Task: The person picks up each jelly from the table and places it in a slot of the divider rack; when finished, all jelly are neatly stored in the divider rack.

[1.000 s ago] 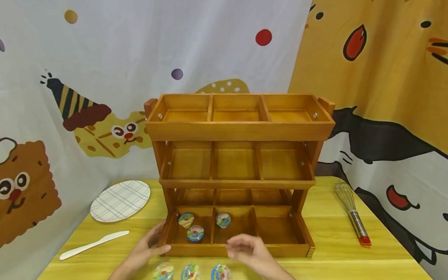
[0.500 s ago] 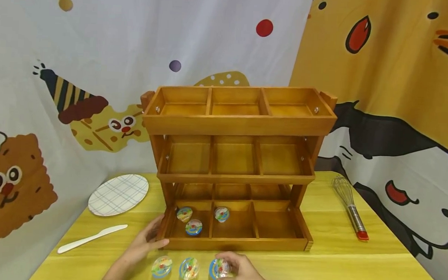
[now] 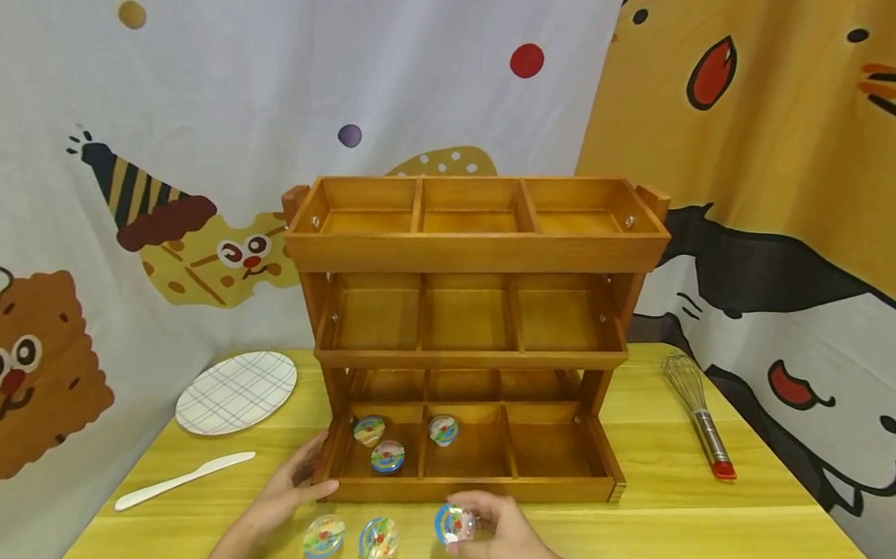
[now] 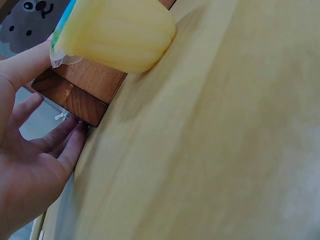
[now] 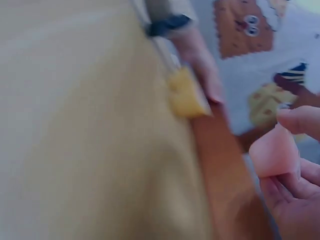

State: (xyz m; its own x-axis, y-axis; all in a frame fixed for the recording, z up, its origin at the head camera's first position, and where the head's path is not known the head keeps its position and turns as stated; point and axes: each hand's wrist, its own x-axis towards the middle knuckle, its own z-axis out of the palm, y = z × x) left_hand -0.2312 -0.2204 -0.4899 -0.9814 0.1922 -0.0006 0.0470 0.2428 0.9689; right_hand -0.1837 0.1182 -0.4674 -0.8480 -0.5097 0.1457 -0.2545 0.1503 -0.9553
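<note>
My right hand [image 3: 507,539] pinches a small jelly cup [image 3: 452,523] between thumb and fingers, just in front of the three-tier wooden rack [image 3: 475,251]. The right wrist view shows this jelly cup's body [image 5: 275,152] as pink. At the rack's lower left front corner, my left hand [image 3: 289,485] grips the wood, thumb in front and fingers round the side. Two more jelly cups, one on the left [image 3: 324,538] and another beside it [image 3: 379,540], stand on the table before the rack. Two cups [image 3: 388,457] lie in the bottom tier's left compartment, one [image 3: 443,430] in its middle compartment.
A checked plate [image 3: 236,393] and a white knife [image 3: 184,481] lie left of the rack. To its right is a whisk [image 3: 701,416] with a red-tipped handle. A printed curtain [image 3: 442,79] hangs behind the table. Dividers split each rack tier into three compartments.
My right hand has come down onto the rightmost jelly cup on the table, gripped it, and moved it slightly right and toward the rack. My left hand stays on the rack corner.
</note>
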